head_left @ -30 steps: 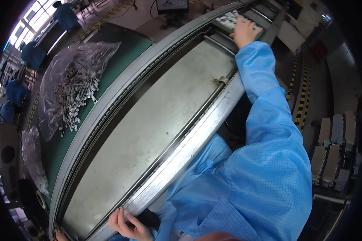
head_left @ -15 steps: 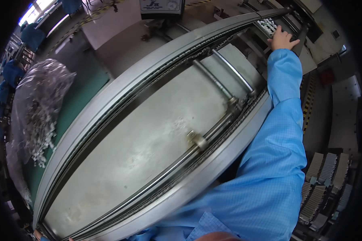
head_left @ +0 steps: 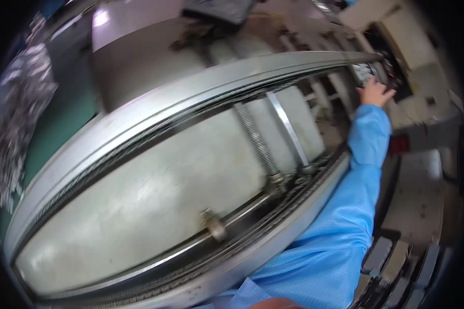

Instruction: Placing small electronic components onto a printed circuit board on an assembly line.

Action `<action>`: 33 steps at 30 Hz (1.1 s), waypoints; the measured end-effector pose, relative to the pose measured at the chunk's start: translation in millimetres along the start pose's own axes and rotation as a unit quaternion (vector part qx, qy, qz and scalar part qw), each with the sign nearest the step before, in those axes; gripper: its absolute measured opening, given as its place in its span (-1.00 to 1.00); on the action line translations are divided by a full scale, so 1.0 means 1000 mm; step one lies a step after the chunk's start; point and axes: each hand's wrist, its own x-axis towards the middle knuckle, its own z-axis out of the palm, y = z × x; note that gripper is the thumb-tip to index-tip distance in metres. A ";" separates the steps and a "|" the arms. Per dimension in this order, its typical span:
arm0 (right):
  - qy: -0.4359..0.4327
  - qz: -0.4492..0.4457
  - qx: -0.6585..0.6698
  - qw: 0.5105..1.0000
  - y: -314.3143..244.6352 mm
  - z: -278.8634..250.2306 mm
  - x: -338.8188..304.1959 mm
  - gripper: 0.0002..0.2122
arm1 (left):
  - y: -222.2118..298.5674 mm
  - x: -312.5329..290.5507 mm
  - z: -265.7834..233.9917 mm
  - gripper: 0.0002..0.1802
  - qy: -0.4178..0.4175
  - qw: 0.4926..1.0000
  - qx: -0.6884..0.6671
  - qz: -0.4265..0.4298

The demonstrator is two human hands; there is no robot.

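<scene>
**Desk:** Conveyor first — how does it lie?

**Photographer:** Long grey metal conveyor frame [head_left: 154,206] with twin chain rails fills the view, its long axis running from lower left up to upper right. A pale flat bed sits between the rails, crossed by a threaded silver rod [head_left: 258,144] and a flat silver bar [head_left: 287,129].

**Desk:** And the hands?

**Photographer:** Only the right hand [head_left: 375,92] shows, at the end of a light-blue sleeve [head_left: 345,221] stretched along the near rail. It reaches the frame's far upper-right end, at a small dark control panel with pale keys [head_left: 366,72]. The panel lies just beyond and above the fingers; contact looks likely, but blur hides it. Fingers appear loosely spread, holding nothing.

**Desk:** Left hand?

**Photographer:** Out of frame.

**Desk:** Surroundings?

**Photographer:** Clear plastic bag of small pale parts [head_left: 20,113] on a green mat [head_left: 62,118] at left, well apart from the hand; stacked grey trays [head_left: 397,262] at lower right.
</scene>
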 end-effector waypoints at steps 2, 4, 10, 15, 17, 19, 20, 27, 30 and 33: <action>0.053 0.014 0.028 0.998 0.008 -0.006 0.002 -0.44 | -0.064 -0.016 -0.020 -0.60 -0.059 0.987 -0.010 -0.150; 0.075 0.030 0.122 0.989 0.011 0.020 0.008 -0.60 | 0.011 -0.003 -0.029 -0.55 -0.111 0.982 0.093 -0.120; 0.303 0.085 0.236 0.919 -0.014 0.034 0.026 -0.73 | 0.061 0.038 0.006 -0.46 -0.356 0.927 -0.032 0.112; 0.261 0.072 0.353 0.895 0.007 -0.180 -0.069 -0.69 | 0.037 0.133 0.028 -0.70 -0.383 0.840 -0.050 0.382; 0.329 0.025 0.459 0.825 0.002 -0.251 -0.103 -0.73 | 0.023 0.173 0.068 -0.73 -0.406 0.796 0.052 0.445; 0.351 -0.020 0.528 0.773 0.000 -0.325 -0.144 -0.76 | 0.010 0.201 0.107 -0.76 -0.408 0.787 0.142 0.439; 0.356 -0.044 0.570 0.740 -0.007 -0.358 -0.162 -0.77 | -0.003 0.210 0.120 -0.78 -0.385 0.808 0.154 0.417; 0.350 -0.140 0.720 0.583 0.007 -0.530 -0.257 -0.82 | 0.035 0.232 0.229 -0.34 -0.373 0.927 -0.030 0.002; 0.349 -0.186 0.741 0.543 0.007 -0.572 -0.285 -0.85 | 0.045 0.229 0.248 -0.48 -0.371 0.927 0.000 0.052; 0.343 -0.186 0.760 0.520 0.007 -0.599 -0.300 -0.88 | 0.029 0.253 0.250 -0.60 -0.505 0.858 -0.093 0.007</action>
